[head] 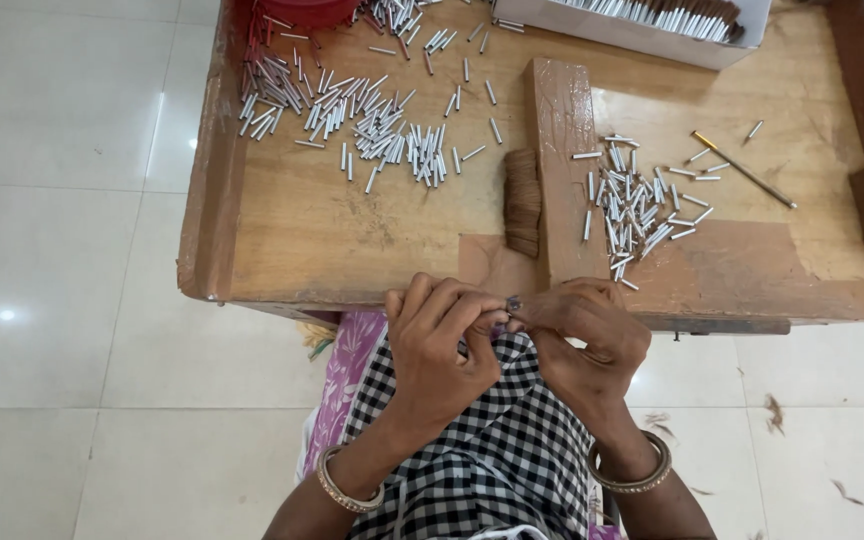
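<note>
Together both hands, left hand (439, 345) and right hand (582, 335), pinch a small tube (514, 303), end-on toward camera

Low wooden worktable (302, 240) with raised rim, glossy white tiled floor (62, 300), light glare

Two hands (512, 335) are meeting over a small tube (514, 302) at the table's (302, 240) near edge; loose tubes (352, 125) are lying left of the upright divider (560, 170), more tubes (637, 205) right, a box (642, 25) behind.
</note>
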